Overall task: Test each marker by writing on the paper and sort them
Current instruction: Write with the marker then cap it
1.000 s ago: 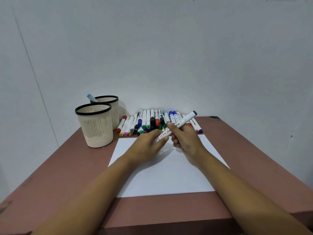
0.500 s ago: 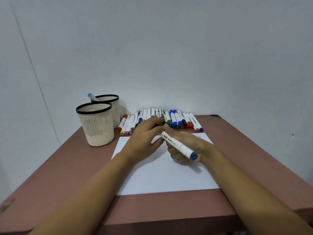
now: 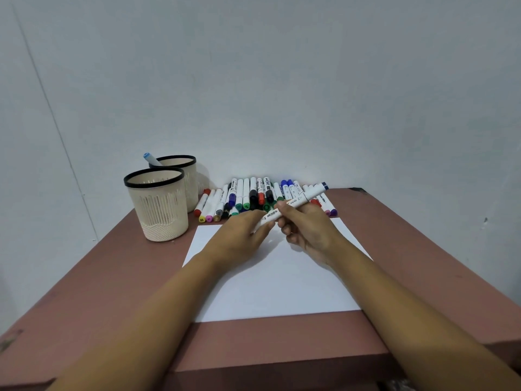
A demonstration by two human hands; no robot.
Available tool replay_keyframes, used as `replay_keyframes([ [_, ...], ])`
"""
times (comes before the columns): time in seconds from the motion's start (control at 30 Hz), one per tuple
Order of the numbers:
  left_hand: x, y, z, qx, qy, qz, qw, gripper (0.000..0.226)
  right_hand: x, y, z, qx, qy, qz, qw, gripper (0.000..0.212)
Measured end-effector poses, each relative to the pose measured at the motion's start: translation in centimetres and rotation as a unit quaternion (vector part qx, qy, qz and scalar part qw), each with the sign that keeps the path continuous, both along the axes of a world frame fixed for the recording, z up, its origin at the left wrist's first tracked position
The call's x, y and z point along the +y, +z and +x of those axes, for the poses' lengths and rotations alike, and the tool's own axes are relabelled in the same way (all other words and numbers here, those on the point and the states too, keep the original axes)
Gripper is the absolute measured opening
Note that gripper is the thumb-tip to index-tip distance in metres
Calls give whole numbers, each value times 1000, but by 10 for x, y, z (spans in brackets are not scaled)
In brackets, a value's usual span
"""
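My right hand (image 3: pixel 308 231) grips a white marker (image 3: pixel 306 197) with a dark blue end cap, slanted up to the right above the white paper (image 3: pixel 282 286). My left hand (image 3: pixel 239 237) pinches the marker's lower left end, and that tip is hidden by the fingers. A row of several markers (image 3: pixel 248 197) with coloured caps lies beyond the paper against the wall. Two cream mesh cups stand at the back left: the nearer cup (image 3: pixel 158 204) shows nothing inside, the farther cup (image 3: pixel 183 176) holds one marker with a light blue cap (image 3: pixel 149 158).
The brown table (image 3: pixel 112 277) ends at a front edge close to me and a right edge near the wall corner. A pale wall (image 3: pixel 282 94) stands right behind the markers and cups.
Half a second ago my right hand held the marker low over the paper, blue end toward me. Now it is raised and turned, blue end pointing away, and my left hand pinches its lower end.
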State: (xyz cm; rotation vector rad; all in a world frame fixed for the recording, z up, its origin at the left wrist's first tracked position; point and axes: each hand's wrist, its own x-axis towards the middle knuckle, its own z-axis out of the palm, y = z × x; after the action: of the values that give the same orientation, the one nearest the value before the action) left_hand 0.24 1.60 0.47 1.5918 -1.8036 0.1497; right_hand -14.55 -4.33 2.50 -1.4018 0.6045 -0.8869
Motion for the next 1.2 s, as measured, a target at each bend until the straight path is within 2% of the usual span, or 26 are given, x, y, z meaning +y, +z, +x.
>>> replay_keyframes([
  [0.5, 2, 1, -9, 100, -8, -2, 995, 26, -1, 0, 1, -26, 24, -7, 999, 26],
  [0.7, 5, 4, -7, 174, -11, 31, 984, 25, -2, 3, 0, -41, 16, -24, 999, 23],
  [0.77, 5, 6, -5, 161, 23, 48, 985, 31, -3, 6, -2, -59, -18, -7, 998, 22],
  [0.83, 5, 7, -1, 139, 62, 56, 987, 38, -7, 11, -6, -119, -58, 51, 990, 20],
  [0.97, 4, 6, 10, 94, 115, 37, 988, 25, -17, 18, -20, -220, -75, 152, 961, 19],
  [1.1, 1, 0, 18, 23, 113, 80, 990, 27, -30, 17, -32, -220, -84, 164, 958, 12],
  [1.2, -1, -5, 21, 0, 79, 126, 989, 29, -41, 18, -42, -171, -116, 119, 971, 23],
])
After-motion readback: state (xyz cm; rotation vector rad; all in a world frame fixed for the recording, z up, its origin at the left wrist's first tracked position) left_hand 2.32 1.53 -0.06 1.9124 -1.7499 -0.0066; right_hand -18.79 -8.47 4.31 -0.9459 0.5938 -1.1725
